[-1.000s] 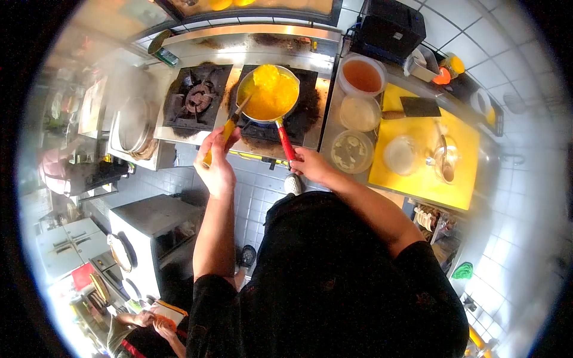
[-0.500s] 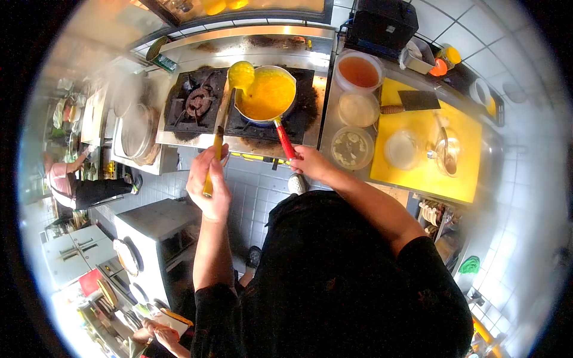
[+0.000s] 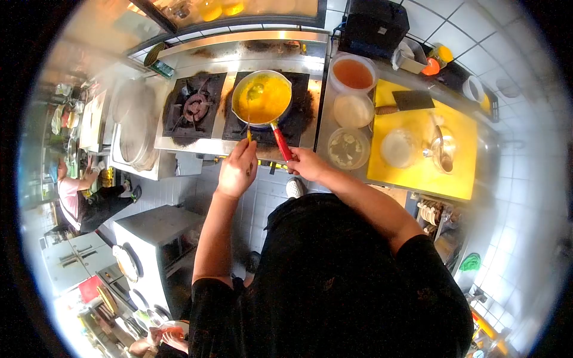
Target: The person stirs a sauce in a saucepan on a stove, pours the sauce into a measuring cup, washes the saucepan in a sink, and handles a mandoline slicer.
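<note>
In the head view a saucepan [image 3: 289, 102] of thick yellow-orange liquid [image 3: 271, 98] stands on the right-hand burner. My right hand [image 3: 306, 164] is closed round the end of its red handle [image 3: 281, 142]. The wooden-handled ladle [image 3: 249, 135] is gripped in my left hand [image 3: 239, 169], just in front of the stove edge. Its bowl sits down in the liquid, near the pan's left side, mostly covered.
To the left is a bare burner [image 3: 196, 107]. Several tubs, among them one of reddish liquid [image 3: 352, 73], stand right of the stove. A cleaver [image 3: 413, 100] and a glass jug [image 3: 443, 154] lie on a yellow board [image 3: 382, 173]. A co-worker [image 3: 74, 194] stands far left.
My left hand has moved right and lowered the ladle from above the pan's left rim into the liquid. My right hand keeps the handle. Another person's hands at lower left have shifted.
</note>
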The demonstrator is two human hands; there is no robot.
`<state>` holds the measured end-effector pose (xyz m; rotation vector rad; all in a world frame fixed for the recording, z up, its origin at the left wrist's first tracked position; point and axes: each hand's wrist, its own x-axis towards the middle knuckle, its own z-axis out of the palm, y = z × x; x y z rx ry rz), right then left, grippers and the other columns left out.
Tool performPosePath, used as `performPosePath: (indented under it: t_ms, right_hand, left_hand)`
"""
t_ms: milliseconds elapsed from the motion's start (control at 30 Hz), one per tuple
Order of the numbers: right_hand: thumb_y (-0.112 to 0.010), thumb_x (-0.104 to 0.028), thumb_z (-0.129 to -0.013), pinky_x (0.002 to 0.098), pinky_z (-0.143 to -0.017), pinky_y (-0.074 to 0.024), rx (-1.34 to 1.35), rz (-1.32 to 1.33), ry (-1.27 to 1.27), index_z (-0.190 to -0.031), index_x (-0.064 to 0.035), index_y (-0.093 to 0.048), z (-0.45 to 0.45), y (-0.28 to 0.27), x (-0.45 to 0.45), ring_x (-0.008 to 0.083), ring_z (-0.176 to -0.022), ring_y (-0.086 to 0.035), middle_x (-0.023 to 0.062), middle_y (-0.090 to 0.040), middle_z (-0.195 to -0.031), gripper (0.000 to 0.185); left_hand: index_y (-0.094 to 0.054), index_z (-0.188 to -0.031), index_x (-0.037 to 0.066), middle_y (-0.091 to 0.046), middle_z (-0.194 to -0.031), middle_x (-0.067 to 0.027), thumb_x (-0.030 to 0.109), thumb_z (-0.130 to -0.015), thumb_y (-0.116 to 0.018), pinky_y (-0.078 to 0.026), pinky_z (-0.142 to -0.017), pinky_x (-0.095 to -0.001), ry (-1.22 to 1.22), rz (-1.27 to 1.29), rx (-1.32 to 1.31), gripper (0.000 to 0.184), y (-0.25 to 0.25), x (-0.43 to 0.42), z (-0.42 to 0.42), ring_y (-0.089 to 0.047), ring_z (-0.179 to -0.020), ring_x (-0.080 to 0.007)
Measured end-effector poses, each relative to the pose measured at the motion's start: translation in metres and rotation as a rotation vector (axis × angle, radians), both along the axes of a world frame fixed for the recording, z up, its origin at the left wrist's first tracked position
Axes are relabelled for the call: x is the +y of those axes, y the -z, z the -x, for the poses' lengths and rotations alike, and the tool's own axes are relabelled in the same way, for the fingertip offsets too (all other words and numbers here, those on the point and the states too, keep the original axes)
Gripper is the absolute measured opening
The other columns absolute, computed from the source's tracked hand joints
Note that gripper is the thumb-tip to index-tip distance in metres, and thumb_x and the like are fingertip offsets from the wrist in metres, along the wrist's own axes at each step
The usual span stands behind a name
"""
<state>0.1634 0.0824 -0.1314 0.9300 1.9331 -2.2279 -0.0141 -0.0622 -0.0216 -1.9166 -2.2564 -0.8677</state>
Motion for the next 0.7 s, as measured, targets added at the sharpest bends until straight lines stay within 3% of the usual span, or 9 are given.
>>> performPosePath:
  t_ms: [133,267,300,400,433,467,533,700]
  right_hand:
    - [-0.06,-0.005,-0.096,0.0258,-0.066,-0.0516,-0.004,0.042,0.044,-0.132,-0.0034,-0.057,0.0,0.0,-0.003,0.0106,-0.075,-0.063,0.0033,-0.067,-0.088,0.036]
    - [-0.06,-0.004,-0.096,0.0262,-0.065,-0.0509,-0.031,0.022,0.068,-0.135,-0.004,-0.056,-0.001,-0.016,-0.005,0.0104,-0.074,-0.062,0.004,-0.068,-0.088,0.039]
    - [-0.06,-0.003,-0.096,0.0262,-0.065,-0.0508,-0.035,0.009,0.055,-0.136,-0.004,-0.055,0.0,-0.013,-0.004,0.0103,-0.074,-0.062,0.004,-0.067,-0.088,0.04]
    - [-0.06,-0.003,-0.096,0.0262,-0.064,-0.0504,-0.04,-0.008,0.036,-0.137,-0.0041,-0.054,0.001,0.004,-0.003,0.0101,-0.075,-0.061,0.004,-0.066,-0.089,0.041]
    - [-0.06,-0.002,-0.096,0.0263,-0.064,-0.0503,-0.035,-0.001,0.036,-0.137,-0.0042,-0.055,0.002,0.01,-0.003,0.01,-0.075,-0.061,0.0039,-0.066,-0.089,0.041]
    - [-0.06,-0.002,-0.096,0.0263,-0.064,-0.0503,-0.03,0.005,0.034,-0.137,-0.0043,-0.055,0.001,0.016,-0.003,0.01,-0.076,-0.061,0.0039,-0.066,-0.09,0.041]
    - [-0.059,-0.002,-0.097,0.0261,-0.065,-0.0505,-0.007,0.046,0.04,-0.136,-0.005,-0.055,0.0,0.014,-0.003,0.01,-0.077,-0.061,0.0037,-0.065,-0.09,0.04]
    - [-0.059,-0.004,-0.097,0.0257,-0.067,-0.0517,-0.01,0.079,0.067,-0.134,-0.0057,-0.056,-0.001,-0.006,-0.003,0.0105,-0.078,-0.063,0.004,-0.065,-0.09,0.038]
  left_hand:
    - [-0.063,-0.122,-0.001,-0.063,-0.117,-0.0232,0.002,-0.086,-0.065,-0.057,-0.082,-0.0446,-0.104,-0.052,-0.054,0.036,0.029,0.034,0.006,-0.067,-0.094,-0.0416]
    - [-0.066,-0.117,-0.002,-0.066,-0.111,-0.0249,-0.001,-0.091,-0.062,-0.054,-0.088,-0.0434,-0.15,-0.11,-0.248,0.027,0.049,0.057,0.002,-0.065,-0.102,-0.0428]
    - [-0.068,-0.117,-0.001,-0.068,-0.111,-0.0224,0.004,-0.094,-0.061,-0.053,-0.091,-0.0404,-0.149,-0.102,-0.286,0.025,0.048,0.057,0.002,-0.066,-0.106,-0.0373]
    - [-0.069,-0.119,0.001,-0.071,-0.113,-0.0164,0.012,-0.099,-0.058,-0.054,-0.093,-0.0386,-0.266,-0.199,-0.629,0.025,0.049,0.052,0.005,-0.067,-0.109,-0.0305]
    - [-0.069,-0.112,-0.005,-0.072,-0.103,-0.0171,0.004,-0.099,-0.055,-0.059,-0.085,-0.0362,-0.385,-0.327,-1.014,0.021,0.033,0.055,-0.004,-0.071,-0.091,-0.0242]
    - [-0.065,-0.112,-0.008,-0.07,-0.103,-0.0203,0.006,-0.1,-0.053,-0.06,-0.082,-0.0358,-0.431,-0.434,-1.319,0.022,0.038,0.053,0.004,-0.073,-0.088,-0.0275]
    - [-0.061,-0.113,-0.01,-0.07,-0.101,-0.0234,0.008,-0.1,-0.052,-0.062,-0.081,-0.0371,-0.499,-0.523,-1.568,0.024,0.027,0.045,0.015,-0.073,-0.087,-0.0304]
    - [-0.059,-0.114,-0.014,-0.069,-0.103,-0.0274,0.01,-0.101,-0.051,-0.061,-0.084,-0.0393,-0.444,-0.631,-1.494,0.028,-0.012,0.017,0.006,-0.073,-0.088,-0.0344]
